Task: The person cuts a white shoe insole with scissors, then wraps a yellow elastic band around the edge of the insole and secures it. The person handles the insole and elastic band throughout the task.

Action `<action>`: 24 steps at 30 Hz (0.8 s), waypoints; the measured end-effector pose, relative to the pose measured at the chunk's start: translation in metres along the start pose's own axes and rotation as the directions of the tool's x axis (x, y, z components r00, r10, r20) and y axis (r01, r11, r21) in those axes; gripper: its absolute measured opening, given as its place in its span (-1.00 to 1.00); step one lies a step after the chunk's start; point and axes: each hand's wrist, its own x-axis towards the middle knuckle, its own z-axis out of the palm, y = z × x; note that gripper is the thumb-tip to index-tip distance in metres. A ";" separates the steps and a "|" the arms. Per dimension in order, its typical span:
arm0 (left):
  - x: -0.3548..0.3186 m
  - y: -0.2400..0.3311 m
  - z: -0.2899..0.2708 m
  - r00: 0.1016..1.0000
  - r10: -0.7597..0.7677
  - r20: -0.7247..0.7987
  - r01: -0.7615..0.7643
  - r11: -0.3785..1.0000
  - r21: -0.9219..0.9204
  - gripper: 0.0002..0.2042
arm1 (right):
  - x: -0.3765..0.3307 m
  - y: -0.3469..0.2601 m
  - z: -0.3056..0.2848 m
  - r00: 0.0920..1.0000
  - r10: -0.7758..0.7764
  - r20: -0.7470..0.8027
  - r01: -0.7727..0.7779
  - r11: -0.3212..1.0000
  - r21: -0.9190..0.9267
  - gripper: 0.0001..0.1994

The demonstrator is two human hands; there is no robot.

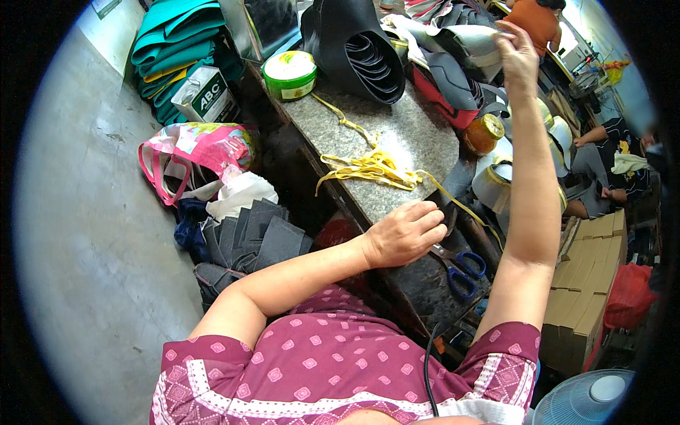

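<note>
My left hand [406,234] is over the worktop's near edge, fingers curled together; whatever they hold is hidden. Just beside it lie scissors with blue handles [464,275], blades pointing toward my fingers. My right hand [518,58] is raised at the far right, fingertips pinched in front of a pale grey curved piece [478,48] in a pile; I cannot make out what is between them. A tangle of narrow yellow strips [379,168] lies on the speckled grey worktop [407,127]. One strip trails right, past my left hand.
A green round tub [289,74] and nested black curved pieces [358,53] stand at the back. An orange-lidded jar [484,133] is at the right. Left are a pink bag [191,156] and folded teal cloth [173,42]. Cardboard [584,273] and a fan [588,400] flank my right; other people sit beyond.
</note>
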 end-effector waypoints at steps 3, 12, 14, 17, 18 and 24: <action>-0.005 -0.001 0.003 1.000 -0.004 0.014 0.004 1.000 -0.018 -0.68 | 0.009 -0.036 -0.019 0.978 -0.140 -0.156 0.171 0.963 0.207 -0.72; 0.000 0.004 -0.015 0.992 0.041 -0.117 -0.047 0.998 -0.050 -0.62 | -0.118 -0.180 -0.042 0.876 -0.372 -0.306 0.335 0.927 -0.166 -0.67; -0.003 0.020 -0.033 0.928 0.121 -0.353 -0.110 0.993 0.050 -0.65 | -0.163 -0.203 -0.038 0.849 -0.503 -0.163 0.441 0.843 -0.307 -0.73; -0.003 0.060 -0.068 0.794 0.238 -0.559 -0.097 0.958 0.270 -0.77 | -0.215 -0.228 -0.029 0.908 -0.414 -0.067 0.419 0.900 0.121 -0.76; 0.015 0.073 -0.063 0.570 0.196 -0.798 -0.009 0.973 0.232 -0.79 | -0.229 -0.230 -0.023 0.936 -0.347 -0.067 0.336 0.817 0.468 -0.76; 0.016 0.094 -0.177 0.970 -0.067 -0.234 0.122 0.966 0.228 -0.55 | -0.285 -0.204 -0.003 0.984 0.021 0.176 -0.118 0.819 0.562 -0.66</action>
